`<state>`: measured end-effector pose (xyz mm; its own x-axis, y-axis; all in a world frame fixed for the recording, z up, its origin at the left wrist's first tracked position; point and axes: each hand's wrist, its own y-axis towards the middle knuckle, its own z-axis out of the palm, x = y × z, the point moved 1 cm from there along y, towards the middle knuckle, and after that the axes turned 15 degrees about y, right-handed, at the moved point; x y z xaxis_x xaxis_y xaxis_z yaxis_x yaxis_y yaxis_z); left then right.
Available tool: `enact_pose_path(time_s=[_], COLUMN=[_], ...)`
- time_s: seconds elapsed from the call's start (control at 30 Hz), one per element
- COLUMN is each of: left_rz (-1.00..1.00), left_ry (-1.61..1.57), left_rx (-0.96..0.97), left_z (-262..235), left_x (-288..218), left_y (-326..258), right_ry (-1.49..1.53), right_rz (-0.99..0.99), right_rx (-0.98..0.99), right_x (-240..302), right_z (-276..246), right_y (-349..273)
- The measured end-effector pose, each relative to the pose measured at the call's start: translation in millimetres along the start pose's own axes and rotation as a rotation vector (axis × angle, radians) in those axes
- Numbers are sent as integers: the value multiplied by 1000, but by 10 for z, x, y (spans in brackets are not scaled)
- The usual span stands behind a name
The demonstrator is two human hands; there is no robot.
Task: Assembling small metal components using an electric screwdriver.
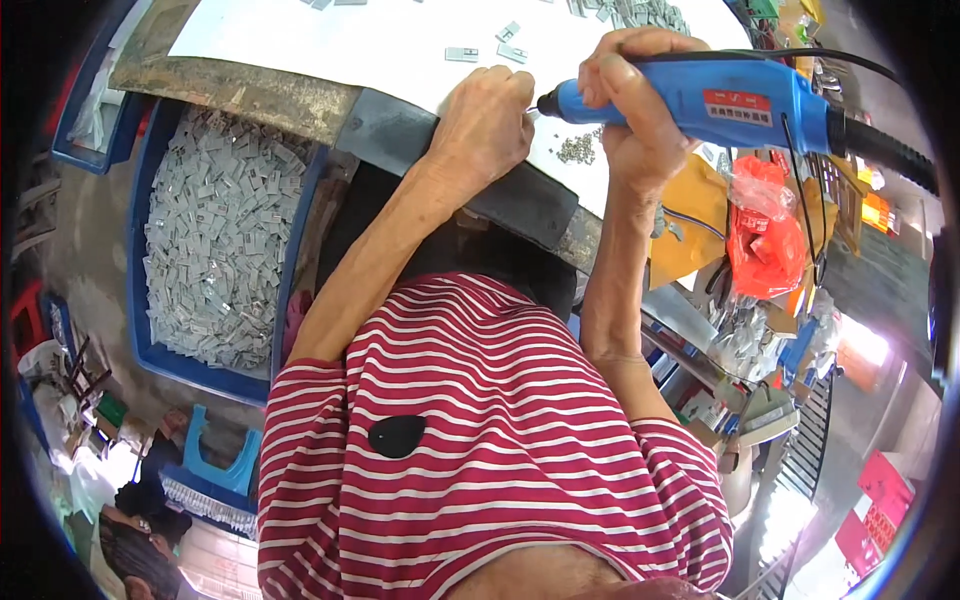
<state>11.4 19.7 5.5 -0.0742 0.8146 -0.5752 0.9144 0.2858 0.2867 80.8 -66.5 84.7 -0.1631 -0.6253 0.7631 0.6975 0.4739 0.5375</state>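
Note:
A blue electric screwdriver (720,100) lies nearly level in my right hand (645,105), whose fingers wrap round its body. Its dark tip points left and meets the fingertips of my left hand (482,125). That hand is closed in a pinch at the table's near edge; what it holds is hidden behind the fingers. Just below the screwdriver's nose lies a small heap of tiny brass-coloured screws (577,150). Beyond my left hand are a few small grey plastic pieces (462,54) on the white tabletop (330,35).
More grey pieces (645,14) are piled at the table's far side. At left, a blue bin (140,300) stands full of similar pieces. Red plastic bags (765,240) lie at right, near the screwdriver's black cable (890,155). Another person (140,550) is at lower left.

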Motion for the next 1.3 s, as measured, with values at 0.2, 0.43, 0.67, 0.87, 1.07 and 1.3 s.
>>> enact_pose_path(time_s=[0.2, 0.43, 0.67, 0.87, 1.07, 1.3], left_rz=[25, 39, 151, 174, 162, 194], left_ry=[46, 111, 140, 155, 147, 137], left_rx=[-14, -33, -71, -75, -99, -191], left_z=[21, 45, 21, 35, 39, 36], left_x=[-22, -31, -52, -77, -44, -57], left_y=[-19, -27, -54, -41, -63, -54], right_ry=[39, 1, 42, -64, 153, -11], right_rz=[-16, -36, -51, -101, -187, -138], right_rx=[57, 37, -89, 51, -93, -184], right_x=[117, 225, 250, 286, 417, 367], right_z=[-57, -88, -157, -167, -259, -342], right_y=[-53, -233, -264, -325, -266, -383])
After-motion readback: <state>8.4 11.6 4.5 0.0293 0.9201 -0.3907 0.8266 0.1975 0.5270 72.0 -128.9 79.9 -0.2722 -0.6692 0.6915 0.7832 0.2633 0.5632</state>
